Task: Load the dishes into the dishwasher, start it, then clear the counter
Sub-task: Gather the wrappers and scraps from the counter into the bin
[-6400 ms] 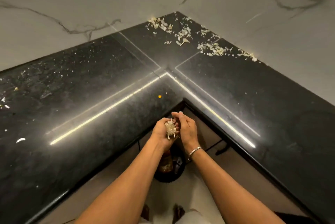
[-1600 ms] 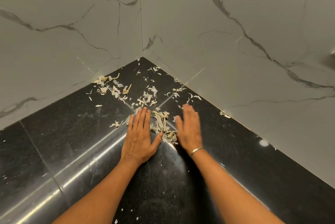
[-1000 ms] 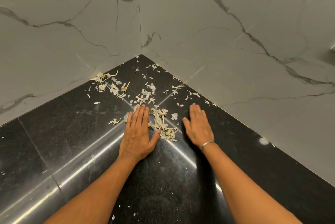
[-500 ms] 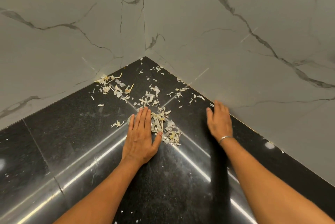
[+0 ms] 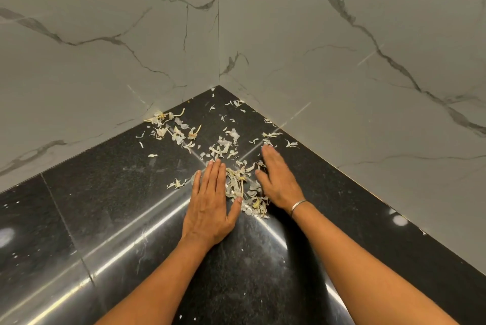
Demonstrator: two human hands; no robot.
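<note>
My left hand (image 5: 210,209) lies flat on the glossy black tabletop (image 5: 105,219), its fingers (image 5: 217,177) straight and close together, thumb spread to the right. My right hand (image 5: 278,182), a thin bangle (image 5: 298,206) at the wrist, lies flat beside it with its fingers (image 5: 271,159) straight too. Neither hand holds anything.

Between them sits the heap of peel scraps (image 5: 235,185). It touches the inner edge of my left hand and its thumb, and it reaches the thumb side of my right hand.

I judge these scraps dry, papery and almost weightless. They are limp, they slide easily on polished stone, and they are likely to flutter or cling. Pinching them piece by piece would be slow. I think the better hold is to close both hand edges under the heap and cup it between my palms.

Past my fingertips, loose scraps lie toward the back corner of the tabletop. A denser cluster (image 5: 173,130) sits against the left back edge under the marble walls (image 5: 105,48). A few flakes (image 5: 291,144) lie along the right back edge, just beyond my right fingertips. None of these far pieces touches my fingers.
</note>
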